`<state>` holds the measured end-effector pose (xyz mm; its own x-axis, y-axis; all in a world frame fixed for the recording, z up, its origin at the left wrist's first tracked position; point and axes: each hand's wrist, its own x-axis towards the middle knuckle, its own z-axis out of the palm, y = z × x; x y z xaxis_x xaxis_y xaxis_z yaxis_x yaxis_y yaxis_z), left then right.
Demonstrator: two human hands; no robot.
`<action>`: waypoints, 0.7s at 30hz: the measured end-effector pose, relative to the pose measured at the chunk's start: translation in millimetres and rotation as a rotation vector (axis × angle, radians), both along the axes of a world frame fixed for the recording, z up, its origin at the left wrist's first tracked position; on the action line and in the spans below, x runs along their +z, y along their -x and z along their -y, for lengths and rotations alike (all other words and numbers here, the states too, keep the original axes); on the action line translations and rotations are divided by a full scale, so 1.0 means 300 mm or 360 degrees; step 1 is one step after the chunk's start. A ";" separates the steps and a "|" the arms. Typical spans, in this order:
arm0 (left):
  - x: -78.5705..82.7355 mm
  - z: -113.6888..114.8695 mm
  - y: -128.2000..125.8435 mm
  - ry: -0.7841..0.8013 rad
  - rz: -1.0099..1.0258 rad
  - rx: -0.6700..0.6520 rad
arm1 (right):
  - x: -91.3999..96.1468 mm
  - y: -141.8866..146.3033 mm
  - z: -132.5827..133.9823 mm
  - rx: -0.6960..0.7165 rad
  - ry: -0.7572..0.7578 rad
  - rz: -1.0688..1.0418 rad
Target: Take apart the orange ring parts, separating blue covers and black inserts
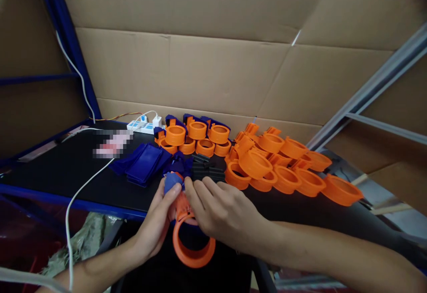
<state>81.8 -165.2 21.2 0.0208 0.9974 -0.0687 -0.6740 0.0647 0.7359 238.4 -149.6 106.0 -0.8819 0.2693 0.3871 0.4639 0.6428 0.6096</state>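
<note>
Both my hands meet over one orange plastic ring part [192, 245] at the table's near edge. My left hand [156, 226] grips its neck from the left, thumb up against a blue piece [172, 182] fitted at the top. My right hand [220, 210] closes over the same neck from the right, fingertips touching the blue piece. The ring hangs below the hands, open side facing me.
A black table [66, 173] carries a heap of loose orange rings [283, 168] on the right, assembled orange-and-blue pieces [193, 135] at the back, flat blue parts [145, 163], short black rods [207, 168], a white power strip [143, 126] and a white cable [83, 186]. Cardboard walls surround it.
</note>
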 end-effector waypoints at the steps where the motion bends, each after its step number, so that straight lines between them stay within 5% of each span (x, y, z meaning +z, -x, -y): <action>1: -0.002 -0.004 0.000 0.0015 0.0032 0.0014 | -0.007 0.001 -0.004 0.0013 0.0009 0.0023; 12: -0.031 -0.019 -0.012 0.0072 0.0041 -0.0089 | -0.016 0.020 -0.047 -0.0162 0.0499 0.0062; 21: 0.003 0.036 0.022 -0.0124 0.0070 -0.0272 | 0.117 -0.005 -0.236 -0.0529 0.0736 -0.0616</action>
<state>75.3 -176.0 22.2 0.1919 0.9813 0.0132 -0.6896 0.1252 0.7133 240.0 -78.7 141.2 -0.5455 0.7147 0.4377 0.8104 0.5831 0.0579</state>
